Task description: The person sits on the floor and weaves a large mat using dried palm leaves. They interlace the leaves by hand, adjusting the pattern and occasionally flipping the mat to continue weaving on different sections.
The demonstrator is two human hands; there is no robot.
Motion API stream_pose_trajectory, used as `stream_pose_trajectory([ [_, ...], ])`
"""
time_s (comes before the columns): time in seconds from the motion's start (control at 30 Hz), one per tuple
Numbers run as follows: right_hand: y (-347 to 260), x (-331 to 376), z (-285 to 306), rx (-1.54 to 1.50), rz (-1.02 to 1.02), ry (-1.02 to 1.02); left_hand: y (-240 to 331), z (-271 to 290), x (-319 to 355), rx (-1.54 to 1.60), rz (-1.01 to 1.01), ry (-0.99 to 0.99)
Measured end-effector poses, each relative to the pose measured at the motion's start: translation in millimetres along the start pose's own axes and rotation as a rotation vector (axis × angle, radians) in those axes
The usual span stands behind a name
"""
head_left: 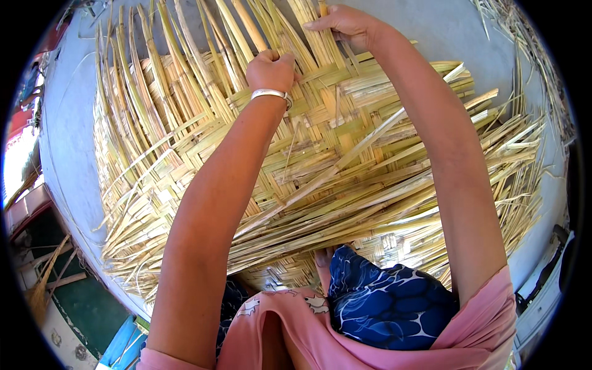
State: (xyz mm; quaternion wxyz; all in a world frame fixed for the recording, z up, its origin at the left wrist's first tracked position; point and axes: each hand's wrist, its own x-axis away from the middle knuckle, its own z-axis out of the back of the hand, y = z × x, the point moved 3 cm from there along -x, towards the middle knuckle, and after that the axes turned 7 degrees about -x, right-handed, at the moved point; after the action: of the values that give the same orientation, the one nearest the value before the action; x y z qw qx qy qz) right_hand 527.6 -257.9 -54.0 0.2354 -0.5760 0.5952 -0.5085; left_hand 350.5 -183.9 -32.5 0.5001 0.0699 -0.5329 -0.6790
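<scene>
A large woven reed mat [308,154] of split yellow-green strips lies on the floor in front of me. From its far edge a row of unwoven reed strips [179,68] points away from me. My left hand [270,71], with a silver bangle at the wrist, is closed in a fist on one of these strips at the middle of that edge. A little farther off and to the right, my right hand [345,26] has its thumb and fingers round upright strips; its fingertips are partly hidden.
A bundle of loose reed strips [345,209] lies across the near part of the mat. More reed litter [530,37] lies at the far right. A broom [43,287] stands at the left by a dark green surface. Pale grey floor [68,135] surrounds the mat.
</scene>
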Motion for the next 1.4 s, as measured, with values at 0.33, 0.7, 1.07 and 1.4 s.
stream_pose_trajectory([
  [0.33,-1,24,7,-0.096,0.071,0.169,14,-4,-32,-0.463,-0.212,-0.473],
  [0.7,8,63,12,-0.061,0.014,0.408,21,-9,-48,-0.734,-0.242,-0.626],
  [1.07,21,70,3,0.568,-0.007,0.799,1,-3,-6,-0.842,-0.581,-0.102],
  [1.4,24,64,10,0.297,-0.002,0.738,-33,4,39,-1.037,-0.873,0.143],
])
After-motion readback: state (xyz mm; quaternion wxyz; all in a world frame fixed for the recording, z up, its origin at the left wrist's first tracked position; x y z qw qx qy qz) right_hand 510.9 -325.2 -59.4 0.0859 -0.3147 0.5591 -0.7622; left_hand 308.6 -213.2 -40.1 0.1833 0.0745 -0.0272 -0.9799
